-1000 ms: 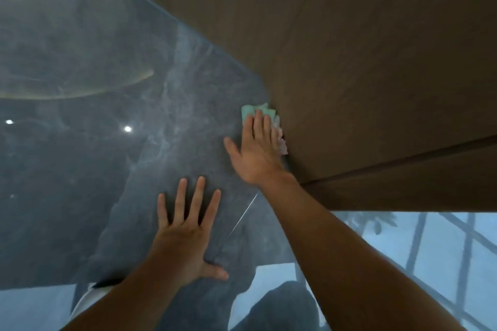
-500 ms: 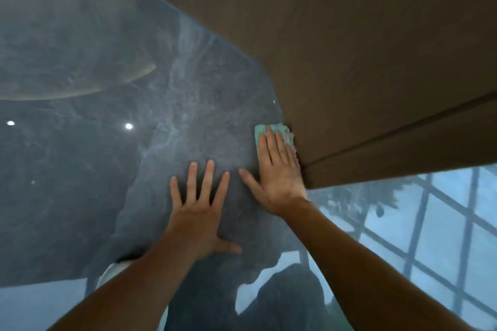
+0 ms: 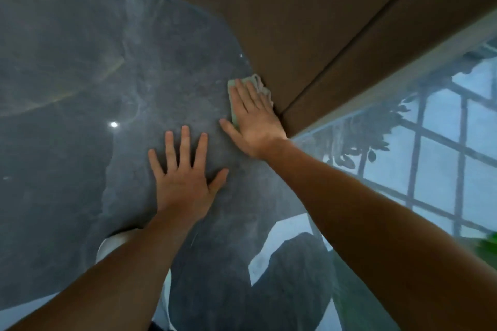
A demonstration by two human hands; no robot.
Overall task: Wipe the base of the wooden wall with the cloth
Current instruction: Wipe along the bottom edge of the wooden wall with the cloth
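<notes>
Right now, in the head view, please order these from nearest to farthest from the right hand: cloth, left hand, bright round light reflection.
1. cloth, under the right hand, against the wall base.
2. left hand, flat on the floor, lower left.
3. light reflection, farther left.

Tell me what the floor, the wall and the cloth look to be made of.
Floor: polished grey stone or stone-look tile, judging by pale veining and mirror-like reflections of lights and a window. Wall: brown wood or veneer, matt, with fine straight grain and a dark panel seam. Cloth: soft pale-green fabric, crumpled under the right hand; possibly microfibre.
</notes>
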